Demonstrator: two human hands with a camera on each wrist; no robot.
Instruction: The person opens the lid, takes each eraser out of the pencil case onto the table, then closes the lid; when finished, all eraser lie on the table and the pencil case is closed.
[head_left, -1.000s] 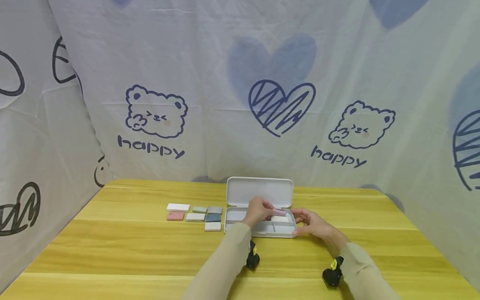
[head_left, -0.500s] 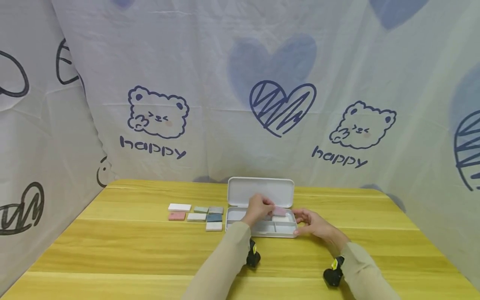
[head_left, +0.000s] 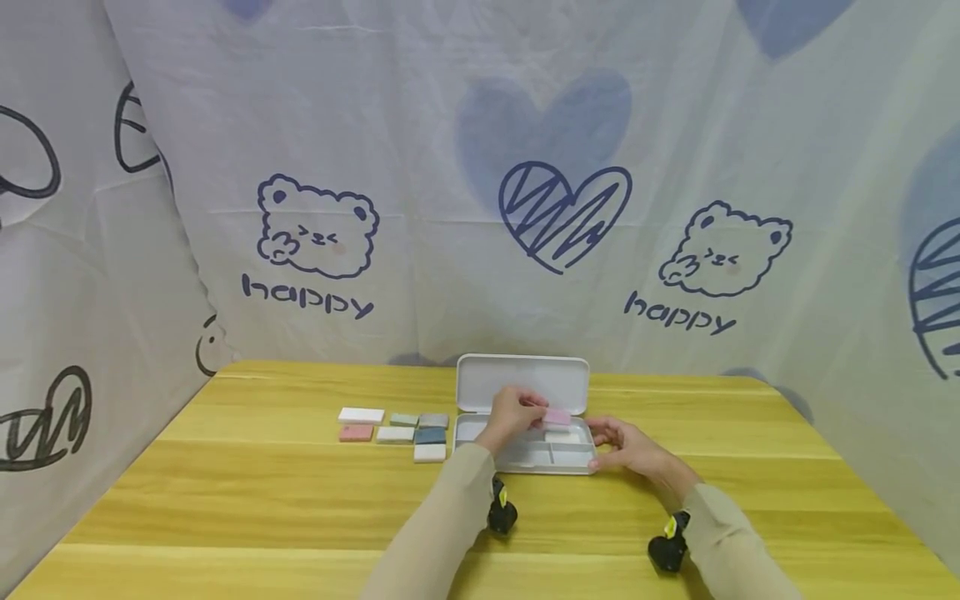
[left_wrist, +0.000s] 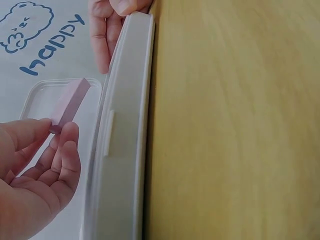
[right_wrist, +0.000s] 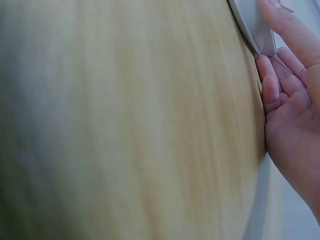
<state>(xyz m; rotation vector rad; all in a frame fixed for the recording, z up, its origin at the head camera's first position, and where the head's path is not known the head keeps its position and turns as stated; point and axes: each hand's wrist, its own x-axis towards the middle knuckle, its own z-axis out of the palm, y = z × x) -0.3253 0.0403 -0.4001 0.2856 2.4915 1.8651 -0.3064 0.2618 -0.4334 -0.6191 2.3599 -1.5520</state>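
Note:
A white case (head_left: 522, 384) stands with its lid raised at the back and its divided tray (head_left: 573, 454) toward me. My left hand (head_left: 514, 414) pinches a pink eraser (head_left: 557, 416) by one end between thumb and fingers, above the back of the tray. In the left wrist view, the pink eraser (left_wrist: 70, 104) tilts up from the fingertips, with the lid behind it. Below it a white eraser (head_left: 564, 437) lies in the right back compartment. My right hand (head_left: 628, 448) holds the case's right end, thumb at the front corner (right_wrist: 295, 37) and fingers along the side.
Left of the case, several erasers lie in a loose group on the wooden table (head_left: 285, 500), among them a red-pink one (head_left: 356, 433), a blue one (head_left: 430, 436) and a green one (head_left: 404, 420). A printed cloth (head_left: 420, 275) hangs behind the table.
My left hand has risen a little and moved slightly left, lifting the pink eraser and turning its broad face into view. My right hand stays on the case.

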